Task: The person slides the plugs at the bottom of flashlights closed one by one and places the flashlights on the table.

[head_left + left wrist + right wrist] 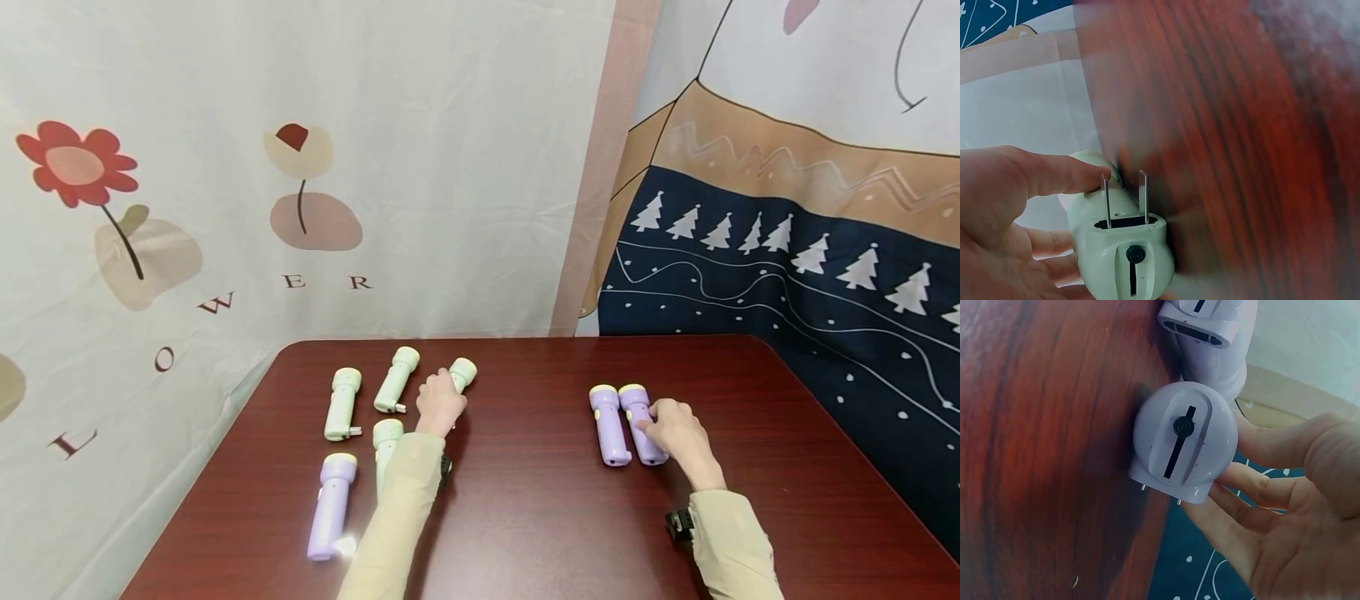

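Note:
My left hand [440, 404] grips a pale green flashlight [463, 372] at the back of the table, its head pointing away from me. In the left wrist view two metal plug prongs [1144, 197] stick up from its tail, beside a black slider [1135, 254]; thumb and fingers lie along its body. On the right, my right hand [678, 433] holds a purple flashlight [636, 404] between thumb and fingers. Its round tail [1214, 434] faces the right wrist camera, with short prong tips showing at the edge. Close beside it lies a second purple flashlight [610, 429].
Two more green flashlights [342, 404] lie left of my left hand, one with prongs out. Another green flashlight [387, 437] is partly hidden by my left sleeve. A purple flashlight [330, 508] lies nearer me on the dark red table [540, 500]. Printed curtains [465, 275] hang behind.

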A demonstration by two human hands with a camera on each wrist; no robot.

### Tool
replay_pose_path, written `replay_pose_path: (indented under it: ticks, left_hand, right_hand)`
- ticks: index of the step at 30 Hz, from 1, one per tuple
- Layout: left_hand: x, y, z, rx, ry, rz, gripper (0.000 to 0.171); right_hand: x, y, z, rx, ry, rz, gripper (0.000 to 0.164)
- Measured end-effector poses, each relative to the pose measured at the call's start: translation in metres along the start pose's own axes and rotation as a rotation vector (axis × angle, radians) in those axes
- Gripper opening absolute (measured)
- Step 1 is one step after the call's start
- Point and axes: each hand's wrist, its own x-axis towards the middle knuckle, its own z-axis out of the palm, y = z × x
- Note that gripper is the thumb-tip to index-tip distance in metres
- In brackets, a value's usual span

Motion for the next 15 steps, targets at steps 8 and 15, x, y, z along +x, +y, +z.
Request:
replay_pose_path:
  ticks: [8, 15]
  left_hand:
    - [-0.006, 0.0, -0.001, -0.019, 0.003, 0.016, 0.038]
    - [-0.012, 0.003, -0.001, -0.028, 0.035, 0.023, 0.033]
  right_hand:
    - [-0.002, 0.001, 0.002, -0.008, 0.012, 0.002, 0.035]
    - [-0.004, 0.002, 0.001, -0.009, 0.027, -0.009, 0.036]
